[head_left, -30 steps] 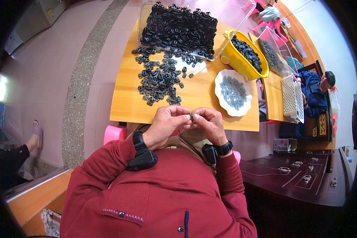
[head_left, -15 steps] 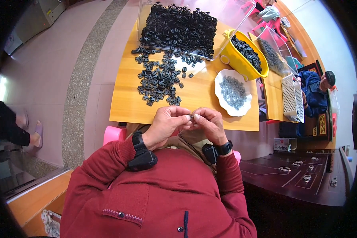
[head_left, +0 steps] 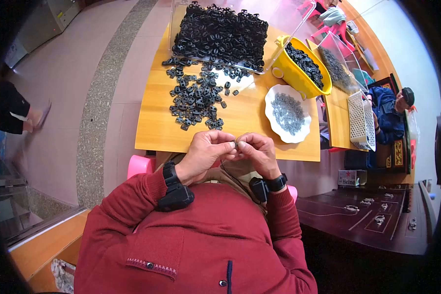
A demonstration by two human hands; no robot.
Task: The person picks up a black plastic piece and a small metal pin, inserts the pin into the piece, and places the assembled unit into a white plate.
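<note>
My left hand and my right hand meet at the table's near edge, thumbs and forefingers pinched together. Between their fingertips is a small dark piece, mostly covered, so its kind is hard to make out. Beyond my left hand spreads a loose heap of small black plastic pieces with two holes, resembling cord locks. A white scalloped plate stands to the right of my right hand, carrying many tiny grey pieces too small to name.
At the back of the wooden table, a clear bin holds black pieces. Beside it stands a yellow tub of similar pieces. On a second table are a white perforated basket and a seated person. Another person's leg shows at left.
My hands keep almost the same pinch and place. At the far left, the other person's leg and foot have shifted on the floor.
</note>
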